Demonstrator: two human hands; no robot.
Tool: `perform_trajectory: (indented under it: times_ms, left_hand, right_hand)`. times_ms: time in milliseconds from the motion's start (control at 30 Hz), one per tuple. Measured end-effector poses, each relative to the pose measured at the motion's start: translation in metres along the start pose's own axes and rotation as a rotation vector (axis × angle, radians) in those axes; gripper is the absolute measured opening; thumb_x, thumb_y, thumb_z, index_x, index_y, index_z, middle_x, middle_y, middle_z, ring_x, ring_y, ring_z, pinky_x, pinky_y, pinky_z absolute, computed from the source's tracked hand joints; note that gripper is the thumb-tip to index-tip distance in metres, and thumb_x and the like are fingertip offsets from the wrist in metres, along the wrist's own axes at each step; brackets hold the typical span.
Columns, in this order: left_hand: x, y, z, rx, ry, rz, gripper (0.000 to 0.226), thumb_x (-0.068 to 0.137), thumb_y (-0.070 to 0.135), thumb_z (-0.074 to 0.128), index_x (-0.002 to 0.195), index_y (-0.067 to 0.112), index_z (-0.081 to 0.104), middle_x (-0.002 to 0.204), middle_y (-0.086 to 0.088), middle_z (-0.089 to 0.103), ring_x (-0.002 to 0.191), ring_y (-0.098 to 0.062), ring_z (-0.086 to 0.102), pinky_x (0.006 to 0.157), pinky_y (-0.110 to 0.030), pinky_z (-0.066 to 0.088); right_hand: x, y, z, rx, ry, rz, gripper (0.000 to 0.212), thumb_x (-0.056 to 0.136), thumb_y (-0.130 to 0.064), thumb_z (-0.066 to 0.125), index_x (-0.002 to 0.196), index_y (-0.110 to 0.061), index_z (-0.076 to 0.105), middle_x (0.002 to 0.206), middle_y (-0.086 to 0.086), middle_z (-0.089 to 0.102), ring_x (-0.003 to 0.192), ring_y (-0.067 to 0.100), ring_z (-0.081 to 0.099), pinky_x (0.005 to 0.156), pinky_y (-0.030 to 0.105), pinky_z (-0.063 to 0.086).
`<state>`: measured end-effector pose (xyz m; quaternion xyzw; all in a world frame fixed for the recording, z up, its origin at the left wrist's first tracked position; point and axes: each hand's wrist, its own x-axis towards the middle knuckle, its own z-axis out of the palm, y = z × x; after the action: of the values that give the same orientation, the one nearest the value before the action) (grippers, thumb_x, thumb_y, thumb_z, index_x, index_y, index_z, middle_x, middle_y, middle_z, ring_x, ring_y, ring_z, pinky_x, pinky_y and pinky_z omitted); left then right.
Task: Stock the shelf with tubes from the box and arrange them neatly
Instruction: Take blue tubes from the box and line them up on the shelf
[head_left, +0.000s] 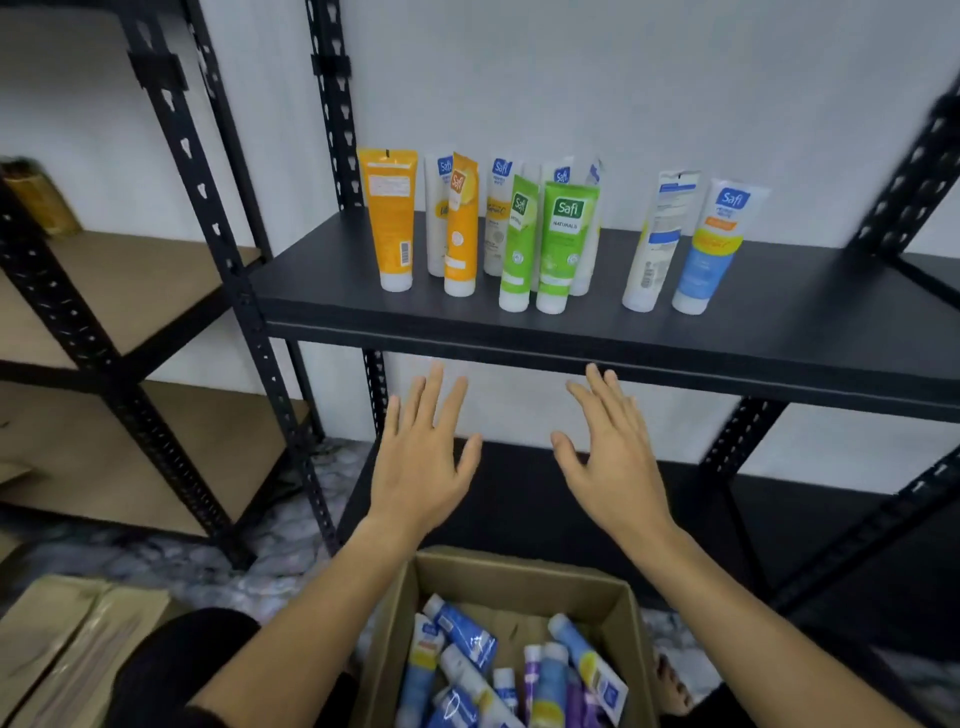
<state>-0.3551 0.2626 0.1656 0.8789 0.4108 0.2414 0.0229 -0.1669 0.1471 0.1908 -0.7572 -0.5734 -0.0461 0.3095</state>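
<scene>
Black metal shelf against a white wall carried upright tubes standing caps-down, grouped by colour. More tubes lay jumbled in the cardboard box below, within easy reach. Left hand and right hand hovered between, fingers spread, holding nothing.

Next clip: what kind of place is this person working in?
Probably a stockroom or small shop's back room. Black metal shelving holds upright tubes, an open cardboard box of more tubes sits below, and a second rack stands beside it.
</scene>
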Motion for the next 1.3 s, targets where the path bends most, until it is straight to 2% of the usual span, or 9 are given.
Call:
perform_trajectory:
  times_ms: [233, 367, 467, 567, 700, 933, 1067, 1133, 1300]
  left_hand:
    - [-0.085, -0.014, 0.055, -0.034, -0.348, -0.114, 0.075, 0.088, 0.059, 0.009, 0.154, 0.027, 0.023, 0.164, -0.003, 0.010, 0.150, -0.023, 0.014, 0.122, -0.039, 0.009]
    - [-0.117, -0.018, 0.082, -0.072, -0.505, -0.151, 0.060, 0.097, 0.050, 0.031, 0.150, 0.023, 0.031, 0.161, -0.007, 0.020, 0.145, -0.026, 0.025, 0.120, -0.040, 0.021]
    - [-0.138, -0.016, 0.099, -0.101, -0.584, -0.166, 0.062, 0.090, 0.051, 0.026, 0.141, 0.020, 0.044, 0.149, -0.007, 0.038, 0.137, -0.028, 0.036, 0.114, -0.041, 0.031]
    - [-0.154, -0.012, 0.116, -0.178, -0.726, -0.207, 0.051, 0.097, 0.039, 0.043, 0.145, 0.024, 0.037, 0.153, -0.001, 0.031, 0.135, -0.023, 0.038, 0.110, -0.037, 0.035]
    - [-0.169, -0.009, 0.135, -0.215, -0.883, -0.169, 0.053, 0.098, 0.039, 0.049, 0.147, 0.026, 0.034, 0.159, -0.004, 0.024, 0.138, -0.028, 0.037, 0.105, -0.038, 0.040]
    - [-0.188, -0.006, 0.152, -0.243, -1.070, -0.051, 0.057, 0.095, 0.030, 0.058, 0.147, 0.026, 0.037, 0.153, 0.000, 0.033, 0.135, -0.022, 0.040, 0.103, -0.034, 0.043]
    - [-0.198, -0.015, 0.160, -0.166, -1.196, 0.059, 0.062, 0.092, 0.024, 0.062, 0.148, 0.029, 0.037, 0.155, -0.001, 0.031, 0.140, -0.022, 0.032, 0.111, -0.037, 0.036]
    - [-0.200, -0.019, 0.164, -0.124, -1.179, 0.074, 0.063, 0.092, 0.024, 0.062, 0.149, 0.028, 0.036, 0.155, -0.003, 0.030, 0.141, -0.023, 0.031, 0.111, -0.037, 0.036]
    - [-0.203, -0.029, 0.172, -0.110, -1.066, -0.122, 0.061, 0.091, 0.026, 0.064, 0.145, 0.024, 0.037, 0.150, -0.003, 0.034, 0.134, -0.024, 0.040, 0.104, -0.038, 0.044]
  right_hand:
    - [-0.072, 0.024, 0.049, 0.049, -0.286, 0.158, 0.058, 0.099, -0.035, 0.054, 0.152, -0.022, 0.035, 0.162, 0.000, 0.025, 0.151, 0.017, 0.016, 0.123, 0.034, 0.014]
    - [-0.114, 0.039, 0.076, -0.036, -0.500, 0.274, 0.060, 0.098, -0.040, 0.052, 0.152, -0.027, 0.032, 0.160, -0.001, 0.030, 0.146, 0.018, 0.028, 0.115, 0.033, 0.026]
    - [-0.140, 0.056, 0.091, -0.062, -0.703, 0.401, 0.061, 0.095, -0.038, 0.057, 0.149, -0.026, 0.032, 0.147, 0.001, 0.046, 0.132, 0.021, 0.046, 0.106, 0.033, 0.034]
    - [-0.155, 0.069, 0.104, 0.005, -0.837, 0.485, 0.061, 0.093, -0.034, 0.062, 0.147, -0.022, 0.035, 0.143, 0.005, 0.050, 0.127, 0.025, 0.051, 0.103, 0.035, 0.044]
    - [-0.166, 0.076, 0.119, -0.007, -0.951, 0.477, 0.066, 0.093, -0.029, 0.061, 0.150, -0.021, 0.030, 0.140, 0.011, 0.053, 0.122, 0.029, 0.056, 0.094, 0.038, 0.050]
    - [-0.178, 0.085, 0.141, -0.025, -1.022, 0.311, 0.065, 0.092, -0.018, 0.060, 0.152, -0.023, 0.034, 0.155, 0.002, 0.038, 0.140, 0.023, 0.037, 0.110, 0.032, 0.036]
    - [-0.182, 0.089, 0.151, -0.090, -1.064, 0.128, 0.064, 0.093, -0.008, 0.055, 0.152, -0.024, 0.035, 0.160, -0.002, 0.029, 0.149, 0.020, 0.020, 0.118, 0.033, 0.024]
    - [-0.183, 0.090, 0.154, -0.124, -1.091, 0.061, 0.063, 0.094, -0.010, 0.056, 0.152, -0.025, 0.035, 0.163, -0.003, 0.024, 0.151, 0.020, 0.012, 0.118, 0.035, 0.021]
    - [-0.187, 0.095, 0.161, -0.180, -1.110, -0.018, 0.065, 0.091, -0.005, 0.057, 0.148, -0.030, 0.040, 0.161, -0.007, 0.026, 0.152, 0.020, 0.010, 0.117, 0.039, 0.020]
